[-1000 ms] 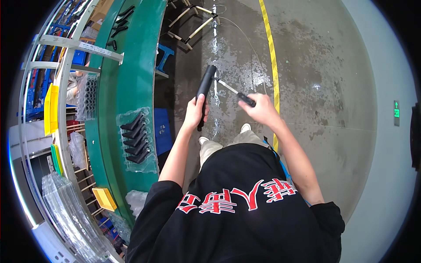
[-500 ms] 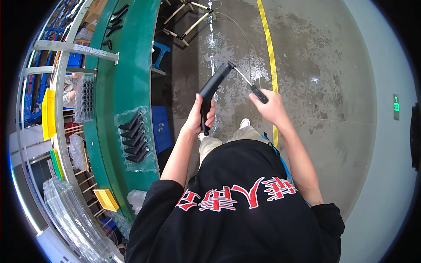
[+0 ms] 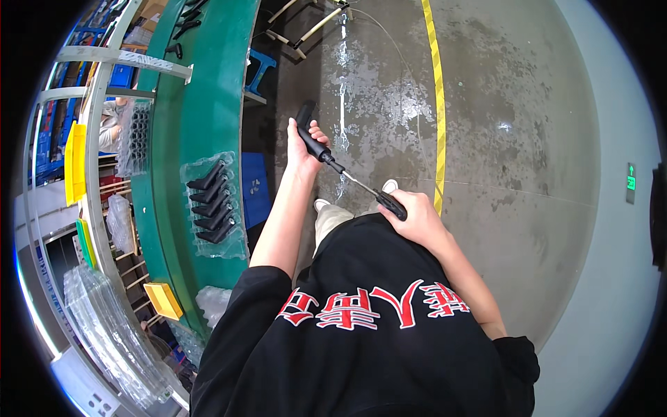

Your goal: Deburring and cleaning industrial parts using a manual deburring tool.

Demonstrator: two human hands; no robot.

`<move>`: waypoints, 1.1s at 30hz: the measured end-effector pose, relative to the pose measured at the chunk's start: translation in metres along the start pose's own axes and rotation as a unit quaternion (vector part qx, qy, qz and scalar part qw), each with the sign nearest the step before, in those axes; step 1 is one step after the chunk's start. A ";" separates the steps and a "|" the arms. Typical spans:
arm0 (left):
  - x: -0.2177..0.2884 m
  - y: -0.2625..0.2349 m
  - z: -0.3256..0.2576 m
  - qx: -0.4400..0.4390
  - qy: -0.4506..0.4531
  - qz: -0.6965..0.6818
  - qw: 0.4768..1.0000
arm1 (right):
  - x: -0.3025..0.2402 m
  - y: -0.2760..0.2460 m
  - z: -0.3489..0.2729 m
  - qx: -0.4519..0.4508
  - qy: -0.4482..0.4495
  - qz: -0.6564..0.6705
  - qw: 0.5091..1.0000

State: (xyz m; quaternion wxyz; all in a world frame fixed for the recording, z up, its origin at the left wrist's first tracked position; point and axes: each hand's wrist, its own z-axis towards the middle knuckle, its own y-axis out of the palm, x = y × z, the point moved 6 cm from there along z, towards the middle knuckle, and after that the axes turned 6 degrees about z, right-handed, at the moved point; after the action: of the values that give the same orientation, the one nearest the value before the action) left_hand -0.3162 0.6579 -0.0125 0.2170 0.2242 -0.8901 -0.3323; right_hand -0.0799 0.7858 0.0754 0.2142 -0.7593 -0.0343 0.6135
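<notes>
The black bent part (image 3: 310, 137) is up in front of you, over the floor (image 3: 514, 132); your left hand (image 3: 300, 149) has its fingers curled around it; your right hand (image 3: 420, 218) is wrapped round the screwdriver (image 3: 390, 203), with its tip at the part's near end; to your left, more bent parts (image 3: 210, 208) lie in a clear tray (image 3: 241, 244) on the green table (image 3: 212, 97).

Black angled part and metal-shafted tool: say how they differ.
The angled part is bent and in the left hand; the metal-shafted tool is straight and in the right hand. The angled part looks black; the tool shows a silvery shaft. Both are held.
</notes>
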 end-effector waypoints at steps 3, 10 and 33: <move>0.001 -0.001 0.000 -0.012 -0.003 -0.014 1.000 | 0.000 0.001 0.005 0.003 -0.001 -0.020 1.000; 0.018 -0.016 0.010 0.016 0.050 0.038 0.998 | -0.001 0.006 0.012 -0.009 0.042 -0.068 0.997; -0.008 -0.045 -0.006 0.094 -0.006 0.284 0.954 | -0.002 0.012 0.014 -0.024 0.076 -0.098 0.992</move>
State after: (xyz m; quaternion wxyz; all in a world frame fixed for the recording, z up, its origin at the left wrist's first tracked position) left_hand -0.2951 0.6294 -0.0415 0.2748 -0.0204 -0.9455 -0.1737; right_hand -0.0966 0.7779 0.0707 0.2572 -0.8018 -0.1071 0.5287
